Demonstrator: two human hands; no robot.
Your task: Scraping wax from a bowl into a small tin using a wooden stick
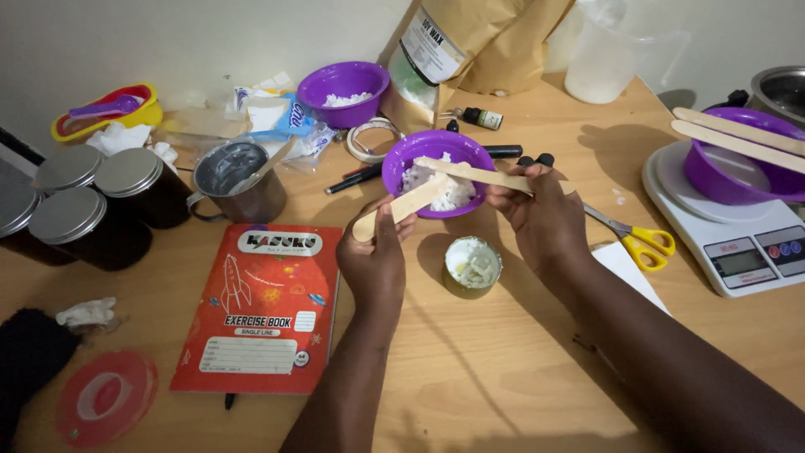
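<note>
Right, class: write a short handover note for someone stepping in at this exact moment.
Left hand: grips a wooden stick, tip in the purple bowl.
Right hand: holds a second wooden stick across that bowl.
White flakes lie in the bowl, some caught between the sticks.
Small tin sits on the table just below the bowl, with a little white material in it.
Done: a little in the tin. Left: most flakes remain in the bowl.

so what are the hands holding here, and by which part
Each holds a flat wooden stick by its near end. The left hand grips one stick at its lower end; the right hand holds the other stick at its right end, over the purple bowl.
</note>
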